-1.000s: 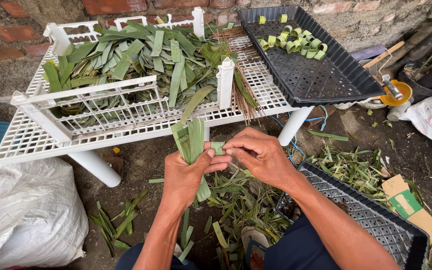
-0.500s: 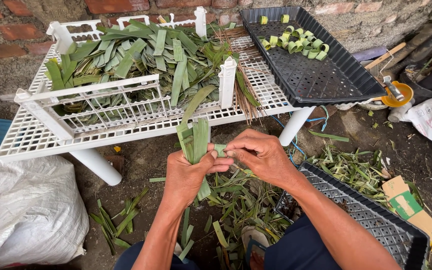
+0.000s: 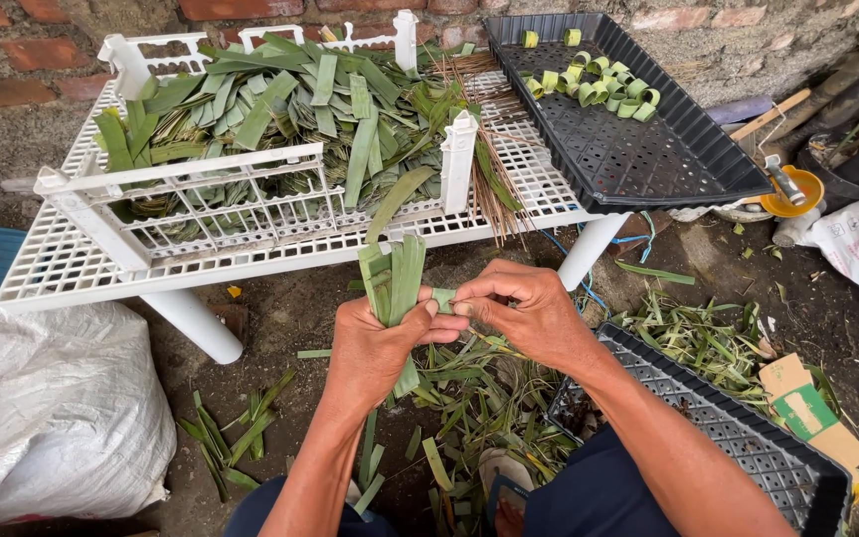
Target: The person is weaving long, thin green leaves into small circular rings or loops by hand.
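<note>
— What couldn't you see of the leaf strips [image 3: 392, 283]?
— Their lower ends were buried inside the left hand [image 3: 375, 343]. The small folded piece [image 3: 443, 299] was mostly covered by the fingertips of the right hand [image 3: 524, 313], so its shape was unclear.
— And the edges?
— The white sack [image 3: 47, 408] ran off the left edge, the lower black tray [image 3: 748, 447] off the bottom right. Both forearms were cut by the bottom edge.
— Anything under the table [image 3: 280, 249]?
— Its far legs were hidden. The bottom of the leaf pile [image 3: 280, 109] lay behind the white rail [image 3: 191, 169].
— The tool by the yellow lid [image 3: 792, 189]?
— Too small to tell.
</note>
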